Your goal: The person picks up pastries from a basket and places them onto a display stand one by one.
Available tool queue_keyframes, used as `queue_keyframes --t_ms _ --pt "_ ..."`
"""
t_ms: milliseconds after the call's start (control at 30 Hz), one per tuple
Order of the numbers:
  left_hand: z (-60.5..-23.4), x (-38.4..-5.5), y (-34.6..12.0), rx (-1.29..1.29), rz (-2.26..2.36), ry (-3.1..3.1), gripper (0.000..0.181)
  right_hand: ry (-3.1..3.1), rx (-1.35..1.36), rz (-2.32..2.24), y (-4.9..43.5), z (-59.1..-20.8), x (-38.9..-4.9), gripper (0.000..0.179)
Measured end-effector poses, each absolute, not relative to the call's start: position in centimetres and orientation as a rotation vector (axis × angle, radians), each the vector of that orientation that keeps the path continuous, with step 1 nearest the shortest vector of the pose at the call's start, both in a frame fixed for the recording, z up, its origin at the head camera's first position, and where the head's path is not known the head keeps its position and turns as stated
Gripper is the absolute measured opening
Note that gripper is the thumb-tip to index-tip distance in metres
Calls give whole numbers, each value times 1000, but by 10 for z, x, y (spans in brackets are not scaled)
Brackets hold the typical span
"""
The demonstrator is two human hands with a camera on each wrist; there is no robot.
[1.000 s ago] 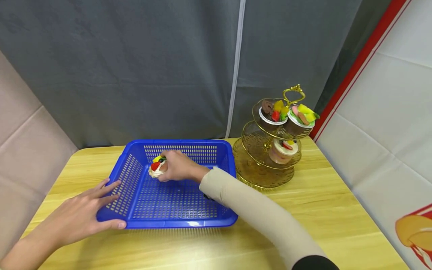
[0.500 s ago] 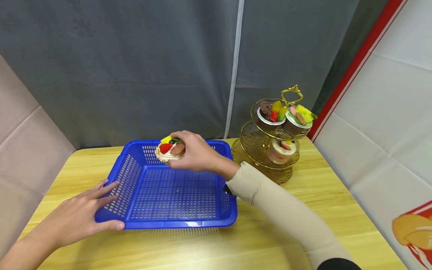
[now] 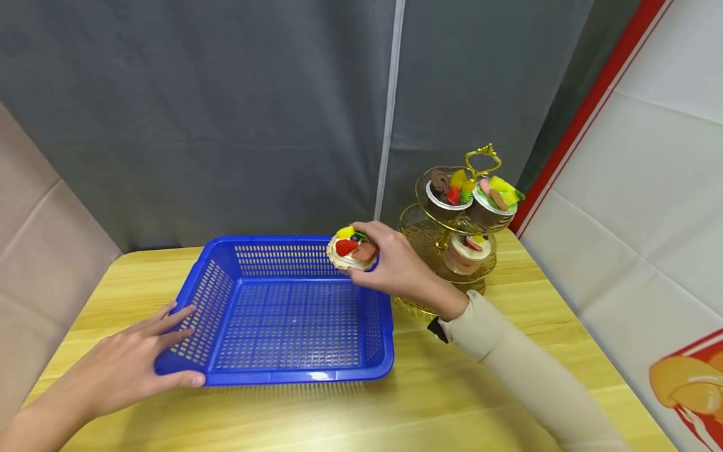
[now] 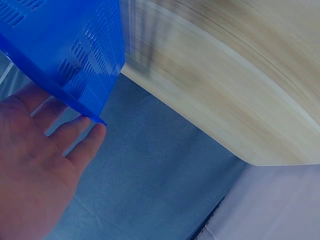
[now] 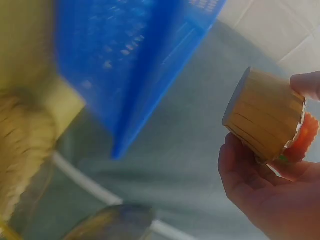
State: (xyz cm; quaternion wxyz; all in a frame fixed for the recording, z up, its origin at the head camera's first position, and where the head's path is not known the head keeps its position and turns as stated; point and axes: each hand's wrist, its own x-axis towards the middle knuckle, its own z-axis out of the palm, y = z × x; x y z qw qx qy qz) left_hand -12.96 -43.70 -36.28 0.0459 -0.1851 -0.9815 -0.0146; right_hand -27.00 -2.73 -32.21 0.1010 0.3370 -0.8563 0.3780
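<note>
My right hand (image 3: 395,260) pinches a cupcake (image 3: 346,257) above the far right corner of the blue basket (image 3: 265,376). Cream, a strawberry, a brown biscuit-like piece and yellow fruit top the cupcake. In the right wrist view, its tan pleated paper cup (image 5: 265,112) is gripped between thumb and fingers. At the basket's left side, my left hand (image 3: 132,355) rests with fingers spread and fairly straight against the rim, the thumb lying along the front left corner. The left wrist view shows those fingertips (image 4: 95,131) touching the rim from outside.
A gold-edged three-tier stand (image 3: 446,276) is at the back right. Two fruit-topped cupcakes, one chocolate (image 3: 450,191) and one green-creamed (image 3: 495,202), sit on its top tier, with a cream-topped cake cup (image 3: 467,252) below. A grey curtain (image 3: 226,125) hangs behind the wooden table (image 3: 452,389).
My right hand has lifted the cupcake up out of the basket and carried it right, toward the stand. The left hand stays at the basket rim.
</note>
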Motion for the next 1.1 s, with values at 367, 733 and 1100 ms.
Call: queue_keyframes --t_ms 367,733,1100 --pt "-363 -130 -437 -555 -42 -3006 87 -2561 838 1058 27 -338 -270 68" --pt "-364 -130 -437 -562 -32 -2997 85 -2556 635 1012 54 -342 -265 70" --pt "-364 -131 -437 -554 -39 -3017 85 -2496 453 1001 59 -345 -262 66"
